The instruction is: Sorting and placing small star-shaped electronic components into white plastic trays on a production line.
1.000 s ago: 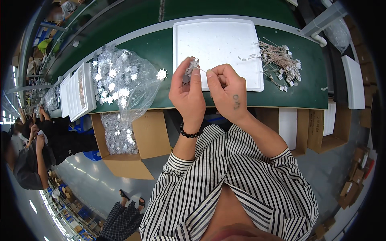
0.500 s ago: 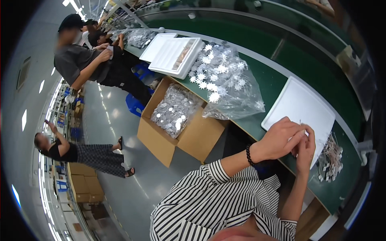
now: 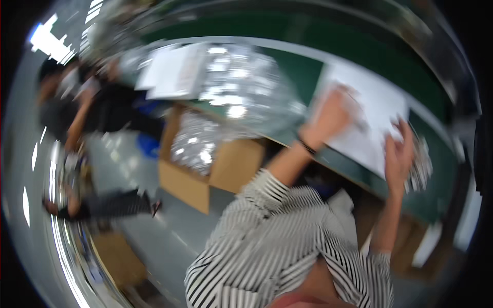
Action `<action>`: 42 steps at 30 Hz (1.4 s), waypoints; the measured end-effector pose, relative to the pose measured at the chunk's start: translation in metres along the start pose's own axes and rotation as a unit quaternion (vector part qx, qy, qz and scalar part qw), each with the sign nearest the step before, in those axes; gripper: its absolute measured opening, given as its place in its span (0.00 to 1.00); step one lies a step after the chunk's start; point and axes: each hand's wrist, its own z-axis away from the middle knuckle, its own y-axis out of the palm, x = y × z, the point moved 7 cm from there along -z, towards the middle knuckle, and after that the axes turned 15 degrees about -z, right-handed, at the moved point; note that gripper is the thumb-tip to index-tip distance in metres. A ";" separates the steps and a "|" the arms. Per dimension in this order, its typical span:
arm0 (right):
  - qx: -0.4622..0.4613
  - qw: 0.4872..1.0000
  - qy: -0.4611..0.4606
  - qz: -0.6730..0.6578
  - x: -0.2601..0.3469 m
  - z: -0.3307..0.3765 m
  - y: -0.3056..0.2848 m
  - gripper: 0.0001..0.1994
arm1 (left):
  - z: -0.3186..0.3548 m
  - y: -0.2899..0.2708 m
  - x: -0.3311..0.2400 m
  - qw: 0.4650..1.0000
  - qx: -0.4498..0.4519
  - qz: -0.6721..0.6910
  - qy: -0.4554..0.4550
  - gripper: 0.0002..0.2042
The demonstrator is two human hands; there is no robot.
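The picture is heavily blurred by head motion. My left hand (image 3: 333, 114) is raised over the near left part of a white tray (image 3: 377, 105) on the green table (image 3: 303, 72). Something small may be between its fingers, but the blur hides it. My right hand (image 3: 399, 154) hovers at the tray's right edge, close to a pile of wired parts (image 3: 422, 167). Whether either hand holds anything cannot be made out.
A clear plastic bag of small white parts (image 3: 241, 87) lies on the table to the left. Below it stands an open cardboard box (image 3: 205, 154) with more bagged parts. White trays (image 3: 172, 69) sit further left. Other people (image 3: 87, 108) work at the far left.
My head has swung, so the view has shifted and smeared. My hands have moved apart, the right one going toward the wired parts at the tray's right edge.
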 end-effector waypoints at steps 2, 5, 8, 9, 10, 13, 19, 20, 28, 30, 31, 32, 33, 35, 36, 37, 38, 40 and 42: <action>-0.038 0.999 -0.015 -0.003 0.013 -0.001 -0.023 0.22 | 0.015 -0.006 0.024 1.000 -0.014 -0.023 -0.010 0.16; -0.123 0.991 -0.019 0.046 0.004 0.017 -0.075 0.14 | 0.020 -0.025 0.019 0.938 0.044 0.275 -0.208 0.17; -0.058 0.984 -0.015 0.170 -0.009 0.028 -0.093 0.12 | 0.034 -0.013 0.008 0.813 0.033 0.539 -0.220 0.18; -0.041 0.975 -0.069 0.206 -0.005 0.030 -0.088 0.13 | 0.038 -0.010 0.005 0.770 0.036 0.572 -0.279 0.17; -0.021 0.963 -0.125 0.238 -0.003 0.029 -0.079 0.14 | 0.042 -0.008 0.000 0.762 0.051 0.576 -0.291 0.20; -0.004 0.960 -0.118 0.254 -0.008 0.016 -0.051 0.15 | 0.054 -0.008 0.010 0.716 0.063 0.613 -0.327 0.21; 0.102 0.889 -0.217 0.389 -0.029 0.002 -0.035 0.11 | 0.063 -0.016 -0.021 0.773 0.122 0.567 -0.257 0.15; 0.137 0.879 -0.205 0.409 -0.047 -0.005 -0.050 0.10 | 0.072 0.014 -0.009 0.567 0.084 0.759 -0.309 0.16; -0.055 0.997 -0.042 0.034 0.044 -0.054 0.006 0.16 | 0.067 -0.022 0.011 0.541 0.075 0.788 -0.283 0.19; 0.024 0.991 0.029 -0.130 0.044 -0.037 0.029 0.11 | 0.064 -0.016 0.004 0.539 0.093 0.783 -0.296 0.20; 0.082 0.970 0.098 -0.206 0.047 -0.022 0.051 0.07 | 0.066 -0.021 0.006 0.557 0.073 0.767 -0.309 0.20; 0.112 0.966 0.134 -0.191 0.053 -0.006 0.064 0.06 | 0.065 -0.021 0.003 0.558 0.072 0.764 -0.316 0.20; 0.144 0.958 0.171 -0.178 0.056 0.008 0.077 0.06 | 0.065 -0.021 0.002 0.560 0.069 0.760 -0.323 0.20; 0.143 0.977 0.087 -0.132 0.062 0.023 0.087 0.05 | 0.059 -0.022 -0.006 0.573 0.071 0.756 -0.309 0.20; 0.153 0.977 0.069 -0.131 0.063 0.026 0.090 0.05 | 0.059 -0.022 -0.006 0.578 0.067 0.755 -0.303 0.20; 0.148 0.979 0.065 -0.123 0.064 0.026 0.091 0.05 | 0.059 -0.023 -0.007 0.577 0.069 0.755 -0.304 0.20; 0.142 0.981 0.060 -0.115 0.065 0.025 0.091 0.05 | 0.059 -0.024 -0.006 0.579 0.059 0.754 -0.304 0.19; 0.126 0.984 0.018 -0.126 0.060 0.025 0.091 0.05 | 0.060 -0.028 -0.006 0.583 0.039 0.753 -0.303 0.19; 0.129 0.984 0.018 -0.125 0.059 0.026 0.091 0.05 | 0.060 -0.030 -0.005 0.585 0.029 0.752 -0.302 0.19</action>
